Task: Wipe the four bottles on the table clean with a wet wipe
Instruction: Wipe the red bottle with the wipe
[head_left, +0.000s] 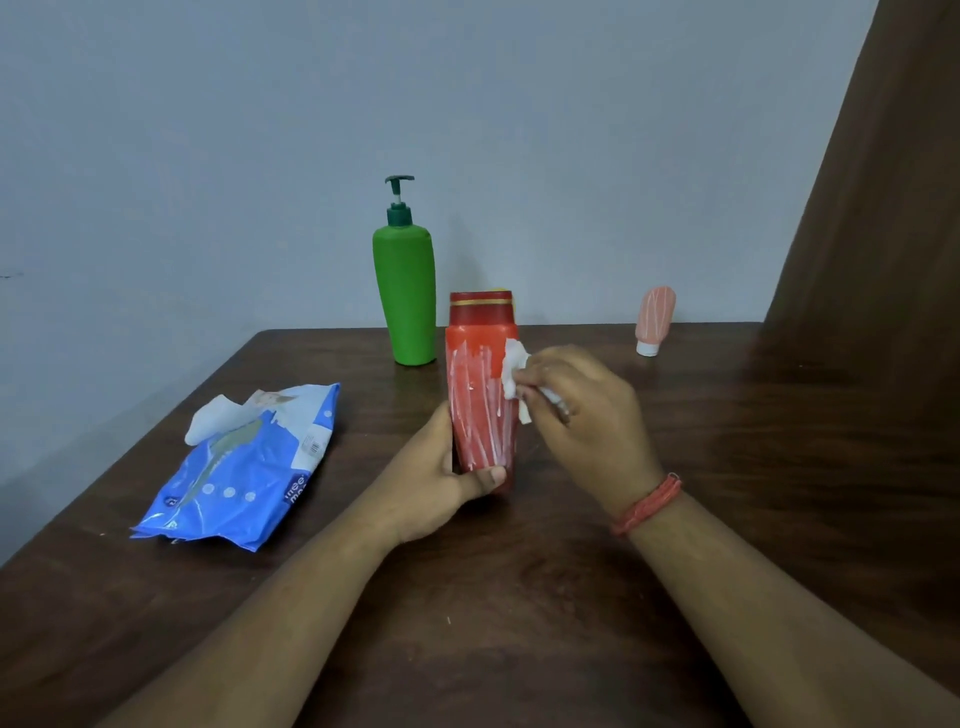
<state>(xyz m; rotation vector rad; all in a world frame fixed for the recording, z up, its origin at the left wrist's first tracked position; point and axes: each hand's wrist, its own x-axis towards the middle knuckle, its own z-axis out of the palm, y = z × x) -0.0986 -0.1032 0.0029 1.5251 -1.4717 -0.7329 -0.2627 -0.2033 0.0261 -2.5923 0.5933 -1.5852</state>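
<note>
A red bottle (480, 384) with white streaks on its body stands upright at the table's middle. My left hand (436, 483) grips its lower part. My right hand (582, 410) holds a crumpled white wet wipe (514, 369) pressed against the bottle's right side. Behind it stands a green pump bottle (405, 296). A small pink bottle (653, 318) with white streaks rests cap-down at the back right. A sliver of yellow (500, 289) shows just behind the red bottle's cap; what it belongs to is hidden.
A blue wet wipe pack (244, 467) lies on the left of the dark wooden table (727, 519), with a white wipe sticking out of its top. A brown curtain (883, 208) hangs at the right. A pale wall runs behind the table.
</note>
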